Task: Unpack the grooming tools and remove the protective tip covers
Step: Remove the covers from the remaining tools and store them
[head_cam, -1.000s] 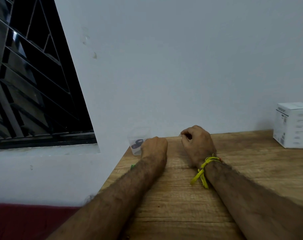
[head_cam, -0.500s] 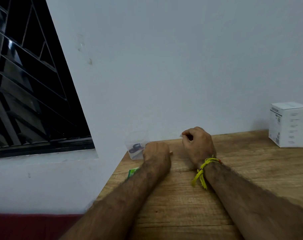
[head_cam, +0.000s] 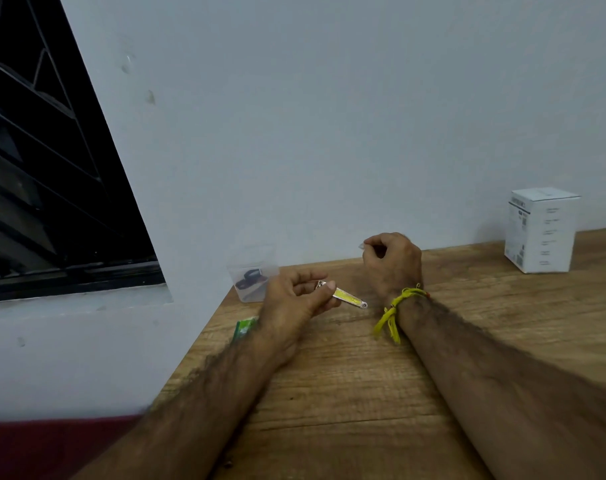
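Observation:
My left hand pinches a small metal nail clipper with a yellow face; its far end points right, just above the wooden table. Farther back and to the right, my right hand is curled, and its thumb and forefinger pinch a tiny clear tip cover. A gap separates the two hands. A clear plastic case with a dark tool inside stands at the table's back left corner, just behind my left hand.
A green packet lies at the table's left edge, partly hidden by my left wrist. A white carton stands at the back right near the wall. The wall runs close behind the table. A yellow thread band circles my right wrist.
My left hand has turned over and drawn toward me, so the yellow clipper now shows. My right hand has stayed in place with the tiny cover pinched. The hands have parted.

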{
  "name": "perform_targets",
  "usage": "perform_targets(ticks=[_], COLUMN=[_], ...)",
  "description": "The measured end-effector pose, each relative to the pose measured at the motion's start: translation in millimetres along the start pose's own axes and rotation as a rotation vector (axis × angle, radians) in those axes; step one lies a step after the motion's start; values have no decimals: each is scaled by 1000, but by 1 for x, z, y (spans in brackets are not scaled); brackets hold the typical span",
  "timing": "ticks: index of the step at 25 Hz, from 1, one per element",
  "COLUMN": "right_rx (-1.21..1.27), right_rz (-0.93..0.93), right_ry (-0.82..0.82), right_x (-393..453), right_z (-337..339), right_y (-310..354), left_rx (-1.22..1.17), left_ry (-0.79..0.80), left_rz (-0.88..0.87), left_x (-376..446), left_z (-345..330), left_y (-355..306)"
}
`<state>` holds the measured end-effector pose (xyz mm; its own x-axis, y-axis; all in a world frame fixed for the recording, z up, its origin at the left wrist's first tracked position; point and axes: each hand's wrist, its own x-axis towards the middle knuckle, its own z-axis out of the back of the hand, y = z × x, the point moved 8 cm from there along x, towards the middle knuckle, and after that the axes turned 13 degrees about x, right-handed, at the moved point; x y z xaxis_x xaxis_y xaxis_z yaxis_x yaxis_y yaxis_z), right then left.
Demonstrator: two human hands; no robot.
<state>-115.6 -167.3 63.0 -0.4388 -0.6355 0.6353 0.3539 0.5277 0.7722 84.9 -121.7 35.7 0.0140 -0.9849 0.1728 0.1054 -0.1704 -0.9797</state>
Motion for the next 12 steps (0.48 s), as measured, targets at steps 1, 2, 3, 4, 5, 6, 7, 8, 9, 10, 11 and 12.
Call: perform_targets(ticks=[1,2,3,4,5,6,7,8,9,10,11,12], right_rx=[-4,-13,-21,-27,-31,-34,-35,-38,-43,-49,-54,-57], right_rz=[5,12,20,25,28,30,33,39,42,44,47,52], right_ry=[2,9,16,22,27,29,31,35,42,52,65,80], right_x=[0,1,1,0,0,-1,-2,-3,-4,-5,-5,-6], right_z=[-1,-2,-3,-4,-4,-5,-5,-5,-5,-6,-7,-8], right_y=[0,0,0,0,0,0,1,2,4,6,8,10], left_rx=[-11,-17,-26,-42,-65,-86,-104,-122,-136,-143,-143,-137], left_ry=[19,37,52,62,71,81,96,113,132,149,161,170], left_rz=[-5,-13,-21,-24,-21,-14,-7,-5,-8,-14,-20,-20], left_x=[0,1,2,3,3,2,1,0,-1,-2,-3,-3], left_z=[0,0,0,-1,-1,-2,-4,-5,-7,-8,-9,-10], left_y=[1,1,0,1,1,2,2,2,1,0,-1,-1])
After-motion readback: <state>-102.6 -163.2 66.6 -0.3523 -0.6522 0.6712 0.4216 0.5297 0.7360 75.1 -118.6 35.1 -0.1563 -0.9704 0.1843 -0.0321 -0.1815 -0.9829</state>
